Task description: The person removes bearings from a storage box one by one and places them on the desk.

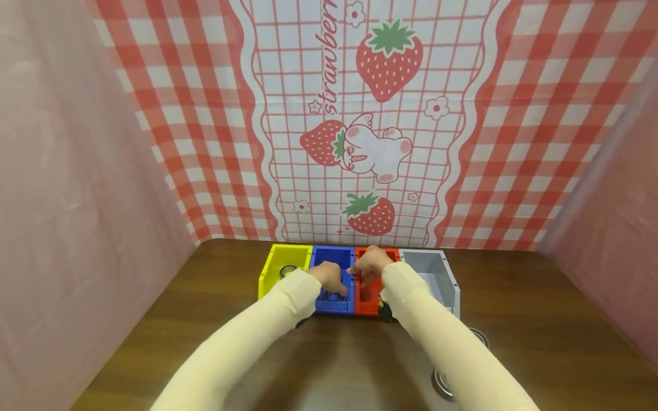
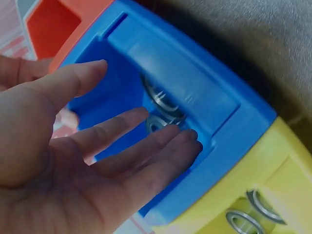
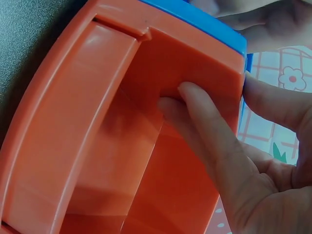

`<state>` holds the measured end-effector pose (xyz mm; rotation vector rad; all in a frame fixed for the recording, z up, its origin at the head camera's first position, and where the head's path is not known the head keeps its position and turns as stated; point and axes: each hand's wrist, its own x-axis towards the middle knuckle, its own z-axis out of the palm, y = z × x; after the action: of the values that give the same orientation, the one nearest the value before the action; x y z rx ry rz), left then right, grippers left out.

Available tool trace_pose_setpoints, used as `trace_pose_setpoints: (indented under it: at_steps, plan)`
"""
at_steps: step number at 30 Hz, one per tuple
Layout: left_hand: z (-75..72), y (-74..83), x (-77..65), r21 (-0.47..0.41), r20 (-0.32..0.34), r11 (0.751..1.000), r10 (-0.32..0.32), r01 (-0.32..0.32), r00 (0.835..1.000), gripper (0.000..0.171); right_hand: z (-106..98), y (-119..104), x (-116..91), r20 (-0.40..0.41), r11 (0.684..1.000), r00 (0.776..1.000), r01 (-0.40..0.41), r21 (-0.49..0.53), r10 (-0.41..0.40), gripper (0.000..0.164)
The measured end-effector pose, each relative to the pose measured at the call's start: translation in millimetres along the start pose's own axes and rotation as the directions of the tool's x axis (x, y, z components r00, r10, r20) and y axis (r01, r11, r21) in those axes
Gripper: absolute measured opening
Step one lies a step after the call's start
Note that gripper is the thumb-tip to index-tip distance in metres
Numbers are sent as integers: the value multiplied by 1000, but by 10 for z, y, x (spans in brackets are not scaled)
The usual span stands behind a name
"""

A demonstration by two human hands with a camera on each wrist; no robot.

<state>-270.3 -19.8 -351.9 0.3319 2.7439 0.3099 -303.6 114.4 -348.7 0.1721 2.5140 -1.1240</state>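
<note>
From my head view, the yellow bin (image 1: 294,254) and the blue bin (image 1: 334,307) held metal rings (image 1: 336,296), with the red bin (image 1: 368,309) and the grey bin (image 1: 422,262) alongside. My left wrist view showed my left hand (image 2: 92,151) loosely spread over the blue bin, its rings just beyond my fingertips. In my right wrist view, my right hand (image 3: 253,165) pinched the red bin's wall on the blue side, fingers inside.
</note>
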Motion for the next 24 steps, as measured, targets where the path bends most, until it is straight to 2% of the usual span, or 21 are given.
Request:
trace_pose_setpoints:
  at_steps: [10,13,18,21,24]
  plan:
    - [148,123,69,37,-41,998,-55,56,998,26,19,51,-30,-30,999,1000,12,43,-11,36]
    - [173,151,95,61,-58,997,-45,49,997,30,25,60,-29,-38,999,999,19,47,-17,39]
    - [236,177,176,101,-129,994,-16,29,992,45,34,87,-16,-51,997,998,32,73,-28,31]
    - [274,179,214,70,-155,997,-23,34,988,52,35,98,-14,-60,996,998,31,81,-26,26]
    - [293,177,245,37,-175,999,-32,39,984,51,32,104,-12,-70,996,997,33,85,-27,23]
